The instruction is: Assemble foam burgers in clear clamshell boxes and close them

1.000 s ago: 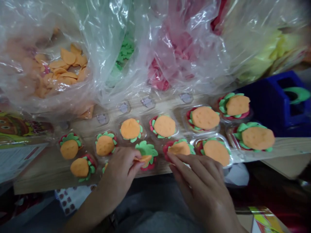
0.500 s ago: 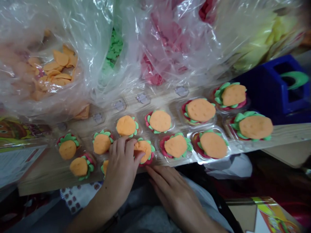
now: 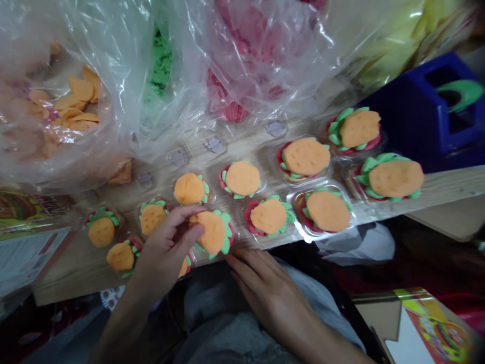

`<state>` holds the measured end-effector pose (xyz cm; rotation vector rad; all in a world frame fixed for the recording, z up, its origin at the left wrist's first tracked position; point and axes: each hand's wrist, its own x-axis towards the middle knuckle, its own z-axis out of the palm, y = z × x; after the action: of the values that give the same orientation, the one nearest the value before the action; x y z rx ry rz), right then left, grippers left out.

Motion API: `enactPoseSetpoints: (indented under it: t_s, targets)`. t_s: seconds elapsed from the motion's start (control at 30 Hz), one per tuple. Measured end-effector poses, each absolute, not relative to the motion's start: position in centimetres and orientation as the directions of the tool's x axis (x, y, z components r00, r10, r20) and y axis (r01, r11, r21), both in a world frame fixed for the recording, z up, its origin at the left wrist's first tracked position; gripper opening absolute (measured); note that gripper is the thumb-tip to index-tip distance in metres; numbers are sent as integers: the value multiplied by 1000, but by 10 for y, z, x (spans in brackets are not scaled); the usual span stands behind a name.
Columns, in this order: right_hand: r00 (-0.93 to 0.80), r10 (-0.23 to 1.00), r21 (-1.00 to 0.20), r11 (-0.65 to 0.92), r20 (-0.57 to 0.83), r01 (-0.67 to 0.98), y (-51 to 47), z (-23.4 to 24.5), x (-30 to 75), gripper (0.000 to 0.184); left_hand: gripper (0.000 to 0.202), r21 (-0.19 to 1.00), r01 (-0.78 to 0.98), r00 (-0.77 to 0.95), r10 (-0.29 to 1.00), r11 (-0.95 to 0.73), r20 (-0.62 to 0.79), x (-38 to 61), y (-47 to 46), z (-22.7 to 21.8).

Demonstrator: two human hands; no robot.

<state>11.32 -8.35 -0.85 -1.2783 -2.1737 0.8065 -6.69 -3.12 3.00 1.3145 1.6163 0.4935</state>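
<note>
My left hand (image 3: 166,245) pinches a stacked foam piece (image 3: 212,233) with an orange top, green frill and red layer, and tilts it up at the board's near edge. My right hand (image 3: 265,290) lies flat on my lap just below it, fingers stretched, holding nothing. Several like stacks sit in clear plastic cups in two rows on the wooden board (image 3: 71,268), among them one to the right (image 3: 268,216) and one to the left (image 3: 151,219).
Clear plastic bags lie behind the board: orange discs (image 3: 71,103), green pieces (image 3: 159,65), pink pieces (image 3: 242,76), yellow pieces (image 3: 397,40). A blue box (image 3: 424,111) stands at the right. Printed cards lie at the left (image 3: 26,222) and lower right (image 3: 428,328).
My left hand pressed an orange disc onto the stack, then lifted and tilted the stack. My right hand drew back from the neighbouring stack down to my lap.
</note>
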Motion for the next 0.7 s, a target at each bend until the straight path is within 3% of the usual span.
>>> enactPoseSetpoints:
  t_s: [0.13, 0.33, 0.5, 0.6, 0.7]
  targets:
    - [-431, 894, -703, 387, 126, 597, -83, -8, 114, 28, 20, 761, 579, 152, 878, 293, -454, -59, -31, 28]
    - [-426, 892, -663, 413, 154, 625, -84, -7, 116, 29, 18, 541, 840, 208, 942, -35, -262, -50, -32, 18]
    - [-411, 892, -602, 436, 188, 669, -84, -8, 115, 29, 31, 429, 876, 289, 952, -221, -99, -55, -37, 11]
    - [-430, 885, -583, 448, 180, 678, -84, -9, 114, 31, 23, 471, 843, 322, 945, -260, -55, -57, -39, 14]
    - [-439, 883, -583, 447, 165, 679, -84, -9, 114, 33, 10, 619, 769, 285, 953, -163, -103, -59, -39, 21]
